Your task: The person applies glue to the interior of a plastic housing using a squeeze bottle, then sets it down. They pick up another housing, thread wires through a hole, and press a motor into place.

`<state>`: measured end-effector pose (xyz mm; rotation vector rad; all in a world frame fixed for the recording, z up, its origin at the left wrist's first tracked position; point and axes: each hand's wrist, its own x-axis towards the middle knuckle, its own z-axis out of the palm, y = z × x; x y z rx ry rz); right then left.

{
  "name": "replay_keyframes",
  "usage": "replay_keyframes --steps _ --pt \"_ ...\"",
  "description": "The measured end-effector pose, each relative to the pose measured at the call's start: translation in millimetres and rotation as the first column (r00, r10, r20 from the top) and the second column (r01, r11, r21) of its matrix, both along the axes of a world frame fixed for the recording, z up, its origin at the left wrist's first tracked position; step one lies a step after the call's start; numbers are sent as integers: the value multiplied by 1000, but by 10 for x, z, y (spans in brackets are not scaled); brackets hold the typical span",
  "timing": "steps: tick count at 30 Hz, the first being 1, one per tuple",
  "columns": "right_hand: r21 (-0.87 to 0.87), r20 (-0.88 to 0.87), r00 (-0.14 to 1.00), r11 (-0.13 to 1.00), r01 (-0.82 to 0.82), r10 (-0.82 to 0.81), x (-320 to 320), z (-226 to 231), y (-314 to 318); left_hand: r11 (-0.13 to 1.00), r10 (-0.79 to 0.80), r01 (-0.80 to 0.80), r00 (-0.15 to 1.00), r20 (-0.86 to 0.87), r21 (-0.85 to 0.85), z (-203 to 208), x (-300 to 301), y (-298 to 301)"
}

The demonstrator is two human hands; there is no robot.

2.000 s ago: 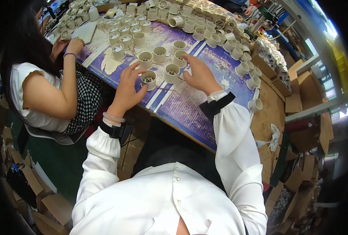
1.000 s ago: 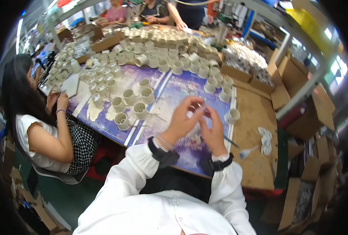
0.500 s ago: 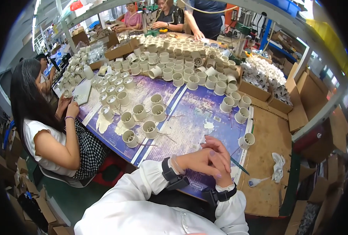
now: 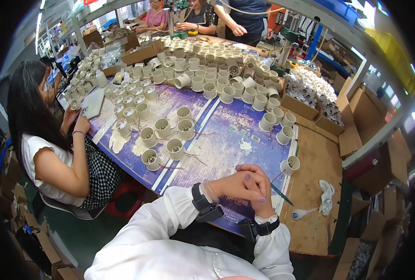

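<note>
My left hand (image 4: 235, 186) and my right hand (image 4: 265, 204) are clasped together over the near edge of the blue-printed table cover (image 4: 226, 144). The fingers are folded around each other, and no object shows in them. Close by on the right lies a slim dark-green pen-like stick (image 4: 282, 194). A cream cup (image 4: 290, 165) with thin wires trailing out stands just beyond it. To the left are several similar cups (image 4: 175, 149), with small parts inside and reddish wires on the cover. Both wrists carry black strapped devices.
Many cream cups (image 4: 197, 84) crowd the far side. Cardboard boxes of small white parts (image 4: 305, 98) stand back right. A white cloth (image 4: 326, 198) and a small pale item with a thin tail (image 4: 299, 213) lie on brown board. A co-worker (image 4: 60, 161) sits left, handling a cup.
My hands stay together, and the right fingers have folded down closer over the left hand. The view has shifted slightly. Across the table, a standing person's hand has lifted off the surface.
</note>
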<state>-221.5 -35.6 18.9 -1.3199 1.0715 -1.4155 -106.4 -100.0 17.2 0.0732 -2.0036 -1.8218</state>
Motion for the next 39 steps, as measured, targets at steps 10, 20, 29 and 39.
replay_keyframes --steps 10,20,29,39 --pt "94 282 958 991 -92 62 10 -8 25 999 -34 34 999 4 27 176 14 57" --pt "203 143 981 966 -162 135 72 123 45 971 -208 203 977 34 123 163 112 33" --pt "258 134 989 961 -104 71 36 119 103 980 -197 196 980 41 24 124 96 6" --pt "93 100 988 987 -130 121 33 -50 9 992 -121 121 993 10 26 249 75 48"
